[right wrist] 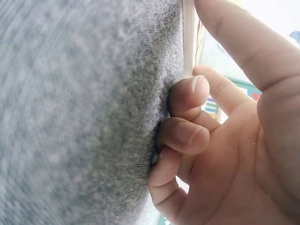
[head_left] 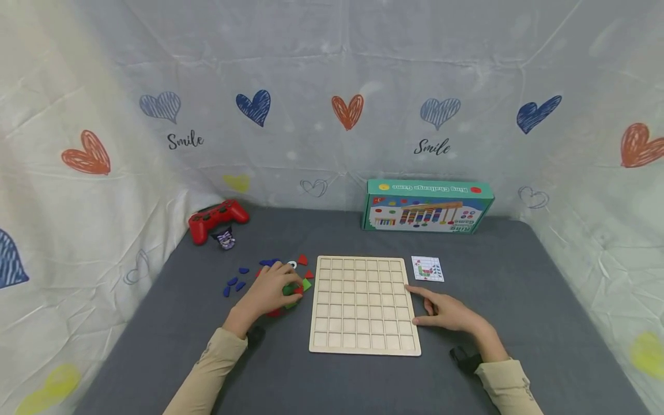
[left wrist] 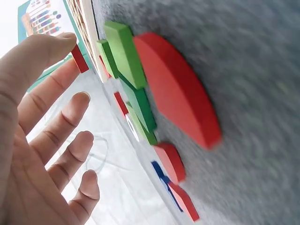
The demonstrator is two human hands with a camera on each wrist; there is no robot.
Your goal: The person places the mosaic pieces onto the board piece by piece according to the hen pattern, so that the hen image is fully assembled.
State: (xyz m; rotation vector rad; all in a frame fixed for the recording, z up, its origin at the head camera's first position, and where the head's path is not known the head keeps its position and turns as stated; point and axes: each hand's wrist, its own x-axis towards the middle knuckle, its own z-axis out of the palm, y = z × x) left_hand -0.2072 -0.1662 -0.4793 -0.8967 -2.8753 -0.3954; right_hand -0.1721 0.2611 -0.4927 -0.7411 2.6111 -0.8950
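My left hand [head_left: 270,286] is over a cluster of flat coloured pieces, left of a wooden grid board [head_left: 358,305]. Between thumb and index finger it pinches a small red piece [left wrist: 79,59], seen edge-on in the left wrist view; the other fingers are spread. Beneath lie a large curved red piece [left wrist: 178,89], a light green piece [left wrist: 125,54] and a dark green piece [left wrist: 138,101]. My right hand [head_left: 448,311] touches the board's right edge with straight index finger and thumb, its other fingers curled against the cloth.
Several blue pieces [head_left: 233,281] lie left of the cluster, and red triangles [head_left: 303,260] behind it. A small pattern card [head_left: 427,268] lies right of the board. Farther back are a red game controller [head_left: 218,220], a purple-and-black figure [head_left: 225,238] and a green game box [head_left: 427,207].
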